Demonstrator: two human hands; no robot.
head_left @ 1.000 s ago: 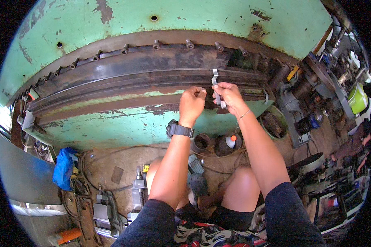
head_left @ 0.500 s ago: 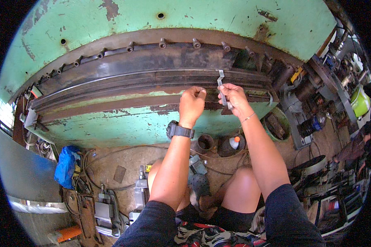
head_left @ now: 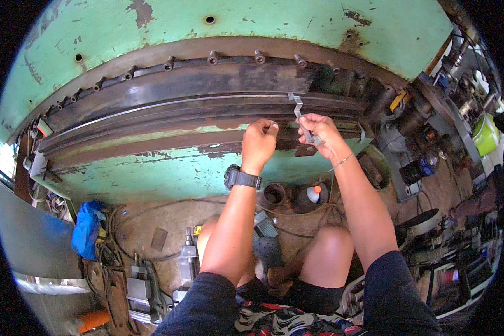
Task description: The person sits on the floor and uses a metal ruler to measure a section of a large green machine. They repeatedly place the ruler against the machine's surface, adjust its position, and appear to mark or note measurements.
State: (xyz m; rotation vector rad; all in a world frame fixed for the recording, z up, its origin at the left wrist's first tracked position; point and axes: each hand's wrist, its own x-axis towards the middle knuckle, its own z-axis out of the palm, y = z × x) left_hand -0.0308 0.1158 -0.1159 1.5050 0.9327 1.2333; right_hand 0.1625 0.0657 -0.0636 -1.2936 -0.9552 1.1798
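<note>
Behind the hands stood a machine of chipped, pale-green painted metal (head_left: pixel 151 173), fronted by a long, dark, grooved steel bar (head_left: pixel 179 121). Compared with half a second earlier, the single thin, silvery, zigzag-bent metal strip (head_left: pixel 298 108) slanted more, showing its bends more clearly. It reached up over the bar, its lower part pinched in the bare right hand (head_left: pixel 322 134). In front of the bar, the bare left hand (head_left: pixel 258 144) stayed curled closed; whether it held anything could not be told. At least eight round-headed metal bolts (head_left: pixel 259 56) lined up beyond the bar.

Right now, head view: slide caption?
Right hand holds a bent metal strip at a green machine, left hand curled alongside.
</note>
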